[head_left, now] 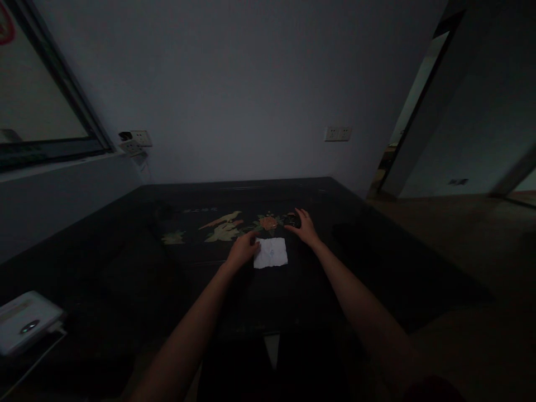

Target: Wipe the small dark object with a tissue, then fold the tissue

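A small white sheet of crumpled paper [272, 254] with a faint bluish mark lies flat on the dark tabletop [310, 301]. At its upper left edge is my left hand [243, 250], thumb touching the paper and fingers curled with a gap between them. Farther back and to the right, my right hand [306, 228] curves its thumb and fingers around a small dark, shiny, rounded object [293, 220]. That object rests on or just above the table; its exact kind is too dark to make out.
The tabletop carries a bird picture [224, 229] and an orange flower [268, 223]. A white box-shaped device [29, 321] with a cable stands at the lower left. Wall sockets [338, 133] sit behind the table. A doorway [419, 95] opens at right. The room is dim.
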A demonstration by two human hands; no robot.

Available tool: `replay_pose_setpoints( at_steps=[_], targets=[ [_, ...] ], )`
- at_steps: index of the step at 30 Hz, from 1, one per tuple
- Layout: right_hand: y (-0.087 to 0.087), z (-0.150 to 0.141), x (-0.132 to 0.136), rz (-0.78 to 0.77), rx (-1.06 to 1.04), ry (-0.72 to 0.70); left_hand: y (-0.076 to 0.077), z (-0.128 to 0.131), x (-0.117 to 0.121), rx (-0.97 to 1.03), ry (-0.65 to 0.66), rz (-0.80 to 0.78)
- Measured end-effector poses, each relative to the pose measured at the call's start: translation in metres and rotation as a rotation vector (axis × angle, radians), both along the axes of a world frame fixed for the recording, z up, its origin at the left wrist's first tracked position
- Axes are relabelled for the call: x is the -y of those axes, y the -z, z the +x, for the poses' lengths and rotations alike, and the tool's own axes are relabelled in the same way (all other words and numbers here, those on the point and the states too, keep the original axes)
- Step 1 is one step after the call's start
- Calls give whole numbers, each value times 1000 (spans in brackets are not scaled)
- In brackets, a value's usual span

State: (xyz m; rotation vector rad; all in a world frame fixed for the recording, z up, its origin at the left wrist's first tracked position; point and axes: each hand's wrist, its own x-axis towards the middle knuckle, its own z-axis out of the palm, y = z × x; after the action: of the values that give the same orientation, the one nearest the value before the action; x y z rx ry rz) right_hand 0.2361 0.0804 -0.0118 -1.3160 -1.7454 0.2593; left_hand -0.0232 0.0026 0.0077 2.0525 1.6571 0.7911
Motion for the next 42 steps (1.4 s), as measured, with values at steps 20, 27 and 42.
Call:
replay_pose_setpoints(
  at_steps=[20, 27, 42],
  targets=[
    [-31, -19, 88, -673, -396, -446, -13, 19, 12, 312, 104, 46],
    [-38, 11, 99, -775, -569, -431, -13, 38, 19, 381, 98, -75],
    [-30, 71, 84, -792, -164, -347, -8, 87, -6, -101, 274, -75]
  ],
)
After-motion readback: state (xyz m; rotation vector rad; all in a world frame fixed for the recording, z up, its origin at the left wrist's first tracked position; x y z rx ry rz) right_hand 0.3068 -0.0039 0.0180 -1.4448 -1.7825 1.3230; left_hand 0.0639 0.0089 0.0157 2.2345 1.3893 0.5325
